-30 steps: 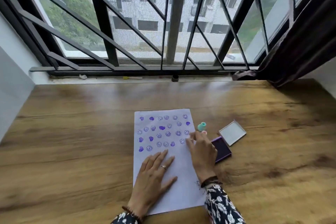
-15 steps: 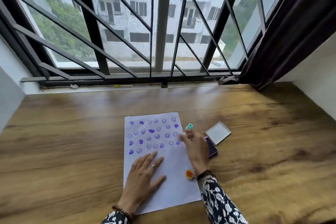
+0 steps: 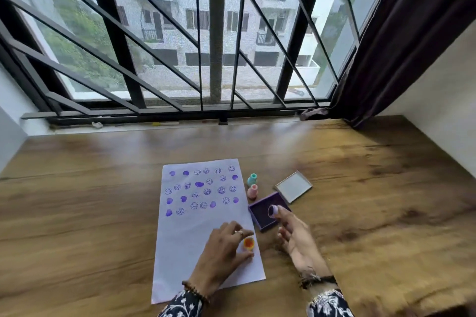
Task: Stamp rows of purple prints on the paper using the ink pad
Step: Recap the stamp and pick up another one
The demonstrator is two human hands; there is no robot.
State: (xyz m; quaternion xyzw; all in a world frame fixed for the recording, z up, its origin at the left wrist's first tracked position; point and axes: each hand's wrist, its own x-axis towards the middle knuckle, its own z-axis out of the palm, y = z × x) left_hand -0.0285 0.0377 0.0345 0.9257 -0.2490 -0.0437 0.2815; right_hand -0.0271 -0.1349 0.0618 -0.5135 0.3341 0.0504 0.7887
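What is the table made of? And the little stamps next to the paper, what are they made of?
The table looks like wood or a wood-look laminate: brown grain streaks, soft sheen. The teal stamp and pink stamp look like smooth moulded plastic, judging by their bright, even colours. The paper is thin and matte white.

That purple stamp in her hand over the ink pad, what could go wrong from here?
The right hand holds the purple stamp face-up over the open ink pad; its inked face could smear the fingers. The left hand grips an orange stamp at the paper edge, which may shift. The two stamps standing nearby could be knocked over.
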